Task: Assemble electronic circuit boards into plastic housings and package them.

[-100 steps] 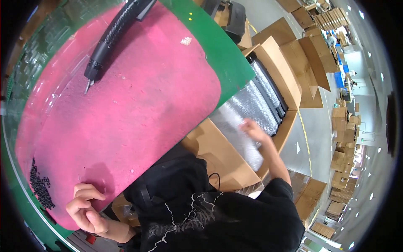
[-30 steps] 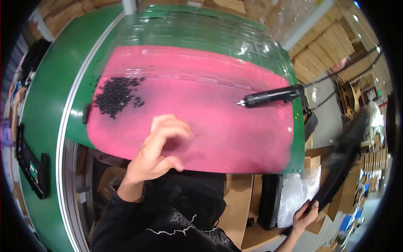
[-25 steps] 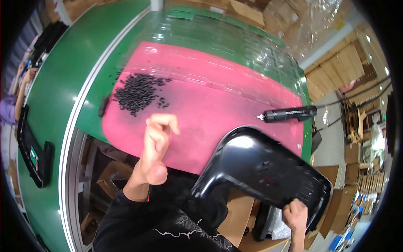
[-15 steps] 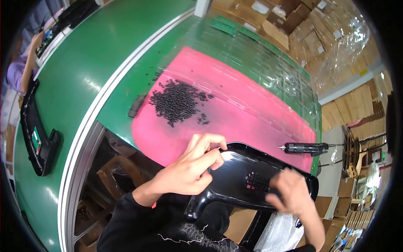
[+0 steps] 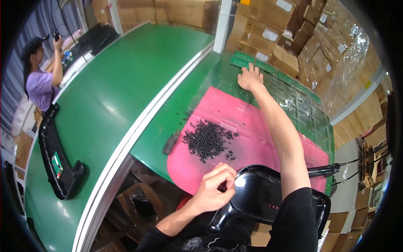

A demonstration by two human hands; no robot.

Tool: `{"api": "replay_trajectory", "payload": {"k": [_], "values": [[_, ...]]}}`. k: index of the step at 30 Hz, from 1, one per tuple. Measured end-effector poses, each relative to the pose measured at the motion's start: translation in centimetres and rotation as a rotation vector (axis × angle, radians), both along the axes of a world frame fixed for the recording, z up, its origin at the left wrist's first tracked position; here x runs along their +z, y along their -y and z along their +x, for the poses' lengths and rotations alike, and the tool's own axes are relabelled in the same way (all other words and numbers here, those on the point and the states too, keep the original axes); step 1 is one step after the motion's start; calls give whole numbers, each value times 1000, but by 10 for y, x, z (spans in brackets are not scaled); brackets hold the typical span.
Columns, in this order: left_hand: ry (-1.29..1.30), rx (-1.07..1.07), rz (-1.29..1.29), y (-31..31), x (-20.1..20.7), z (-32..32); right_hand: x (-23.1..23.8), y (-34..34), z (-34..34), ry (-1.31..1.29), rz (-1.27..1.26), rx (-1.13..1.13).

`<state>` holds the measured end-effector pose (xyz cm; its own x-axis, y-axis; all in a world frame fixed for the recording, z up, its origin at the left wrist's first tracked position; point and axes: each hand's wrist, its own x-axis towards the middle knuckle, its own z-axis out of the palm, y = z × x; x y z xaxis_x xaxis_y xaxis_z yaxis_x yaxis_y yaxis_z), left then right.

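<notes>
My right hand (image 5: pixel 251 79) reaches to the far side of the bench with its fingers spread. Its fingertips are at the edge of a green circuit board (image 5: pixel 242 63), one of several in a row at the back of a clear plastic tray (image 5: pixel 289 94). My left hand (image 5: pixel 216 187) is curled closed beside the near left part of a glossy black plastic housing (image 5: pixel 247 195); anything inside its fingers is hidden. The housing lies at the near edge, with a slotted grille (image 5: pixel 275 200) in it. My right arm covers part of the housing.
A pile of small black parts (image 5: pixel 206 140) lies on the pink mat (image 5: pixel 247 153), with a dark grey block (image 5: pixel 171 143) beside it. A black electric screwdriver (image 5: pixel 323 171) is at right. Another housing (image 5: pixel 58 157) lies left; a person (image 5: pixel 41 84) works beyond. Cardboard boxes (image 5: pixel 268 25) stand behind.
My right hand has moved from over the housing's grille to the green circuit boards at the back. My left hand has curled tighter beside the housing. The whole view has shifted.
</notes>
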<state>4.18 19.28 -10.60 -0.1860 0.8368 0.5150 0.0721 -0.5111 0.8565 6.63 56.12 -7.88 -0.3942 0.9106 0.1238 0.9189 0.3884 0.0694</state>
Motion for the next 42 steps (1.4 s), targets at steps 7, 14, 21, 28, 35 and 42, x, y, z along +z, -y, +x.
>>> {"api": "replay_trajectory", "payload": {"k": [7,14,21,28,35,42], "values": [[-36,-6,37,-2,3,-7,5,6,3,56,260,158],[-194,130,45,5,9,-6,96,140,89,-681,-188,682],[483,-323,-66,1,34,17,110,312,187,-1175,-960,675],[-95,-819,-393,9,72,17,91,364,232,-772,-23,501],[-657,-1230,-477,19,91,33,70,399,266,-576,15,604],[-637,-970,-339,22,77,32,45,421,295,-941,-305,333]]}}
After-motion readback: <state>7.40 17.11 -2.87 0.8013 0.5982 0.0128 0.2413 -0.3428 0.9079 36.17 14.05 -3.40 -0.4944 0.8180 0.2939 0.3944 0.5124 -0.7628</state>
